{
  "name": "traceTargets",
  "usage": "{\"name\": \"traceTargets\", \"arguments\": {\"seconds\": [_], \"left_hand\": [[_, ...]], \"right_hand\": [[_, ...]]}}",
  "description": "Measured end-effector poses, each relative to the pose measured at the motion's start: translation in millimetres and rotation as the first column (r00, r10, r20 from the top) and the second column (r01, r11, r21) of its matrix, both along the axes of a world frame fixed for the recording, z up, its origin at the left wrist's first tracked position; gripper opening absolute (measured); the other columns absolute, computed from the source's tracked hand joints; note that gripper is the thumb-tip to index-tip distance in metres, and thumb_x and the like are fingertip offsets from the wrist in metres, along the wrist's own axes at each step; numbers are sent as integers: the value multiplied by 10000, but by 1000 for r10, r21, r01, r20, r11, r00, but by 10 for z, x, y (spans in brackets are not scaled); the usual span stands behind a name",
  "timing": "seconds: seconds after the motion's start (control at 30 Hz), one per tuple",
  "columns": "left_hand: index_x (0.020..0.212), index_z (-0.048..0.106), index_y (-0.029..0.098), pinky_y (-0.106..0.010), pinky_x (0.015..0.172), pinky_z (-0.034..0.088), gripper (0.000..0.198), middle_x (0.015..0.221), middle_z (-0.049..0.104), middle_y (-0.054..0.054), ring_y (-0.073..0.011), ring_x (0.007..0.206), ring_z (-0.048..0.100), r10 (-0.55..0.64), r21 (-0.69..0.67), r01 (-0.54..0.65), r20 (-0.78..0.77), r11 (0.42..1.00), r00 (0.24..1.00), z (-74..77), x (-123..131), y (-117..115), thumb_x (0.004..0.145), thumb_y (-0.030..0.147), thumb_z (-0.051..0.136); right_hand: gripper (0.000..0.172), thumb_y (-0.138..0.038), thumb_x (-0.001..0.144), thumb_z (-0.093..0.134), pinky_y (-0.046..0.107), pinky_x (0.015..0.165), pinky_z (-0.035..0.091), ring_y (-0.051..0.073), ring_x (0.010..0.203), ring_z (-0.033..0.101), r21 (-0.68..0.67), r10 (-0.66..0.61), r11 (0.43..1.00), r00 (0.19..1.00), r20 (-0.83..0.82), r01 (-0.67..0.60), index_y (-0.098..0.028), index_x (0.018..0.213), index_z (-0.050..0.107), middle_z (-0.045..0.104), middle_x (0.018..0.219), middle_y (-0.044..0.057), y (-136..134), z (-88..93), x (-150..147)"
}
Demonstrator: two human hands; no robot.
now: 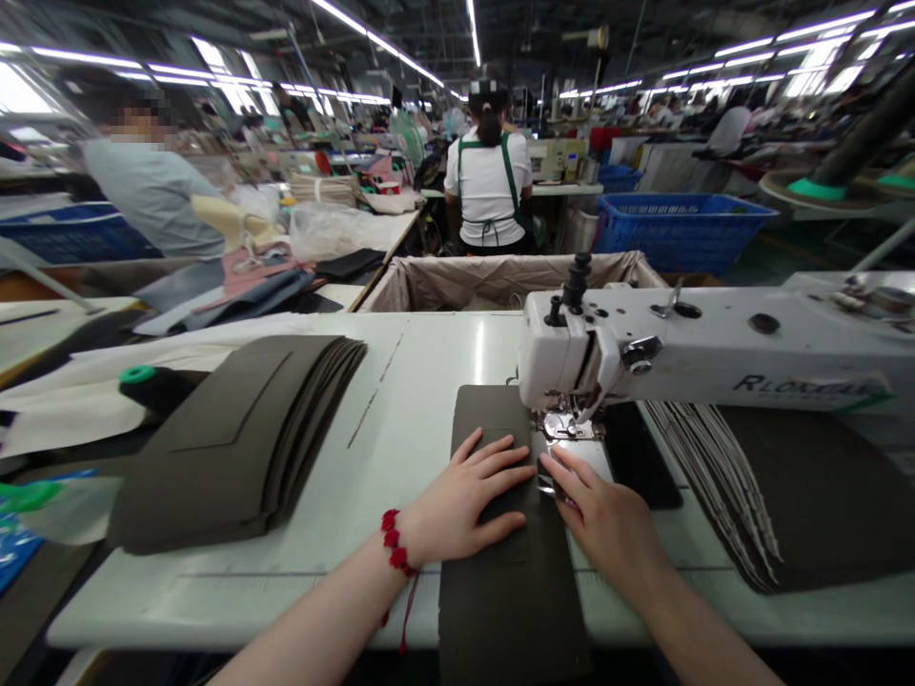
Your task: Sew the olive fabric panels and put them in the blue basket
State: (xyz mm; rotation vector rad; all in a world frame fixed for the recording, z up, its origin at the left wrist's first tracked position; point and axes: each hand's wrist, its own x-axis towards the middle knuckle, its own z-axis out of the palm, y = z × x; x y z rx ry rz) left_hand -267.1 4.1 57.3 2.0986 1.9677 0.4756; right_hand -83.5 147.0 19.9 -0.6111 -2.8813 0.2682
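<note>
A long dark olive fabric panel (511, 610) lies on the pale sewing table, its right edge beside the presser foot (564, 426) of a white sewing machine (715, 343). My left hand (464, 500), a red bracelet at its wrist, rests flat on the panel with fingers spread. Just right of it, at the panel's edge before the needle plate, my right hand (607, 524) has its fingers curled together. Between them shows the shiny end of a small metal-tipped tool (545, 485); most of it is hidden.
Stacked dark panels (221, 429) lie left, beside a black thread cone (161, 386). Another stack with pale edges (801, 495) sits under the machine arm. Behind the table stands a cloth-lined bin (457, 276). Co-workers sit beyond, near blue crates (672, 233).
</note>
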Motion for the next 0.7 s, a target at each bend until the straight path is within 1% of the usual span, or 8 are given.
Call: {"name": "traceTargets", "arguments": {"seconds": [0.23,0.53,0.7], "left_hand": [[1424,362,323,-497,1180,49,547,1467,379,-4,-256,1402,236,-2,-6,2,-8,1000,1000,-12,-1,0,919,441,535],[1427,357,309,-503,1178,48,534,1479,355,-6,-246,1409,212,11,-20,-12,-34,1000,999,-33,-21,9,931,420,520],[1421,367,307,-496,1180,73,528,1481,352,-9,-248,1407,216,30,-5,-30,-28,1000,999,-33,-18,5,929,410,529]], "right_hand": [[520,-172,906,443,304,737,533,168,975,647,7,-4,1000,1000,6,4,-330,1400,405,409,1468,-16,-9,-9,-2],[517,-164,903,458,309,778,533,172,1009,636,14,5,1000,1000,-3,-5,-314,1396,415,419,1461,-14,-8,-7,0],[520,-167,903,460,317,748,536,174,967,647,32,6,999,1000,7,-6,-307,1401,406,406,1469,-13,-6,-12,7]]}}
